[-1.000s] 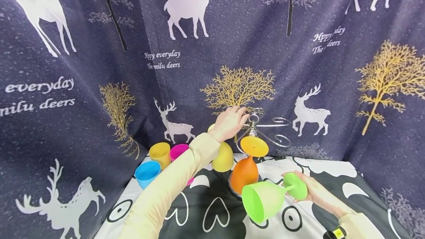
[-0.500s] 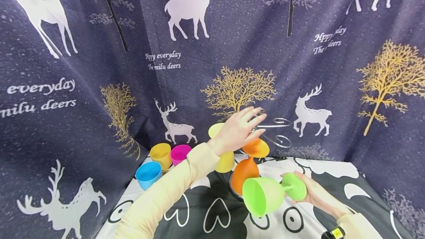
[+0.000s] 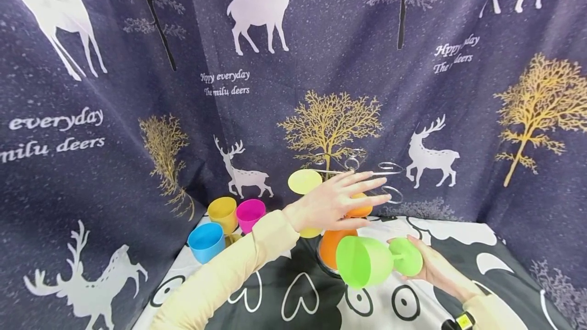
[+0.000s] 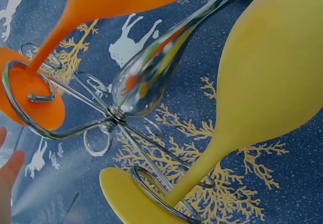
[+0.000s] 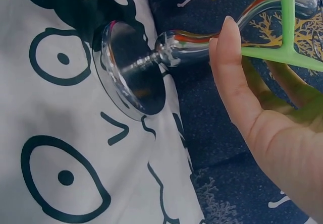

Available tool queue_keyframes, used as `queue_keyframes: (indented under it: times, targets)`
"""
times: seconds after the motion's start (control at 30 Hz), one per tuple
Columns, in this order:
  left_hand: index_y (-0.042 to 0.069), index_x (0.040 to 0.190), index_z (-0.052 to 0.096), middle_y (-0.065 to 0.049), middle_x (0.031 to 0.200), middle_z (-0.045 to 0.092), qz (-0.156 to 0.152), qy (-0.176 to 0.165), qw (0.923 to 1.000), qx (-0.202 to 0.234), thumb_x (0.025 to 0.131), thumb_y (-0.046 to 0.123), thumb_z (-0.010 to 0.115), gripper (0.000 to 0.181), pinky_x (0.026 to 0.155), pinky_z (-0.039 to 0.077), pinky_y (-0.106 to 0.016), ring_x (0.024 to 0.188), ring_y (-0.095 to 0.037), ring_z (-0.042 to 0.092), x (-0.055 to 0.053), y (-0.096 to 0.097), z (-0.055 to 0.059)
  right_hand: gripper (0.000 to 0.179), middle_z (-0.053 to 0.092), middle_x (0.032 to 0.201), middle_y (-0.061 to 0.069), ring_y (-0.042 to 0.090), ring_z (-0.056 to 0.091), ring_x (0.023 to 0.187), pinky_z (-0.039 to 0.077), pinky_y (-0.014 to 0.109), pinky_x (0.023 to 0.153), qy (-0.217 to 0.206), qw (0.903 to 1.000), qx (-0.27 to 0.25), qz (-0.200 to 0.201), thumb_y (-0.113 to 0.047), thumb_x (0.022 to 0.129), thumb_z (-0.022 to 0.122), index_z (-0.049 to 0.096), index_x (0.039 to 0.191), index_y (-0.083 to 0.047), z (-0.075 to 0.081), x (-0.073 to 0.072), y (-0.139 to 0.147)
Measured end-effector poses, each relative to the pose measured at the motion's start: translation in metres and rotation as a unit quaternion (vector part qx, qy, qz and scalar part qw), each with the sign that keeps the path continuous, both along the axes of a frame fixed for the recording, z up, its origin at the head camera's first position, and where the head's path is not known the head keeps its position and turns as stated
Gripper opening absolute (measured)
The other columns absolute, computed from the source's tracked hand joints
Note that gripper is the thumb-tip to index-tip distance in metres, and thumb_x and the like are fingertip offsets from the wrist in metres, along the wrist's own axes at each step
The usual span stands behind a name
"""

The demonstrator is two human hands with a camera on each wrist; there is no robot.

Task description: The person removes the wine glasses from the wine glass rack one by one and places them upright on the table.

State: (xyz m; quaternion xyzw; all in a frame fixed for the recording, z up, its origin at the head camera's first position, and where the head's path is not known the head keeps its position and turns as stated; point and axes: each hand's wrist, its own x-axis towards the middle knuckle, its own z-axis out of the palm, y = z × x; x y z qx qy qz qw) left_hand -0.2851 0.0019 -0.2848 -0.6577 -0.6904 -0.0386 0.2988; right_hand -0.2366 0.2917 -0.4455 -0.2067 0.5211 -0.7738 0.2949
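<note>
In front of the metal stand (image 4: pixel 139 90), the right hand (image 3: pixel 433 266) grips a plain light-green goblet (image 3: pixel 378 264), tipped sideways, by its round foot (image 3: pixel 408 257); the left hand (image 3: pixel 337 200) has fingers spread.

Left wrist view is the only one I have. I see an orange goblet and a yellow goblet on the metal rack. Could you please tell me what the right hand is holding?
Observer: The head view shows the right hand holding a green goblet by its foot.

Operator: Thank you. And the other one, does it grip something? I see only a small piece of it.

Observer: No, in the head view the fingers of the left hand are straight and spread, and they grip nothing.

Operator: Does something else stand at the far left side?

Observer: Yes, three cups are grouped there with their openings up: a blue cup, a yellow cup and a magenta cup.
</note>
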Motion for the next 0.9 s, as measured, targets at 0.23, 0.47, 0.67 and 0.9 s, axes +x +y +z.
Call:
queue_keyframes:
  times: [0.23, 0.47, 0.67, 0.9]
  targets:
    - [0.016, 0.134, 0.046, -0.009, 0.143, 0.027, -0.033, 0.019, 0.9988, -0.032, 0.088, 0.046, 0.051, 0.056, 0.105, 0.010, -0.035, 0.133, -0.018, 0.006, 0.014, 0.002, -0.003, 0.056, 0.057, 0.112, 0.011, 0.026, 0.055, 0.097, 0.045, 0.040, 0.079, -0.002, 0.9999, -0.014, 0.009, -0.032, 0.101, 0.006, 0.050, 0.129, -0.014, -0.001, -0.001, -0.001]
    - [0.017, 0.134, 0.047, -0.010, 0.143, 0.028, -0.066, 0.068, 0.9935, -0.064, 0.088, 0.055, 0.041, 0.060, 0.104, 0.011, -0.036, 0.133, -0.021, 0.005, 0.028, 0.006, -0.011, 0.053, 0.059, 0.102, 0.012, 0.024, 0.058, 0.088, 0.046, 0.040, 0.078, -0.013, 0.9993, -0.008, -0.035, -0.033, 0.101, 0.010, 0.058, 0.116, -0.016, 0.002, 0.001, -0.004]
    - [0.020, 0.134, 0.047, -0.010, 0.143, 0.026, -0.073, 0.086, 0.9901, -0.084, 0.087, 0.058, 0.036, 0.062, 0.104, 0.010, -0.037, 0.133, -0.024, 0.005, 0.036, 0.007, -0.020, 0.052, 0.060, 0.101, 0.012, 0.024, 0.059, 0.087, 0.047, 0.040, 0.078, -0.025, 0.9985, -0.004, -0.048, -0.034, 0.101, 0.011, 0.059, 0.113, -0.019, 0.005, 0.002, -0.006]
    - [0.022, 0.135, 0.045, -0.010, 0.145, 0.022, -0.068, 0.092, 0.9880, -0.105, 0.085, 0.059, 0.038, 0.063, 0.104, 0.007, -0.039, 0.133, -0.024, -0.001, 0.037, 0.007, -0.025, 0.053, 0.060, 0.099, 0.010, 0.022, 0.059, 0.086, 0.046, 0.039, 0.079, -0.042, 0.9983, -0.016, -0.037, -0.036, 0.100, 0.010, 0.059, 0.111, -0.019, 0.008, 0.004, -0.009]
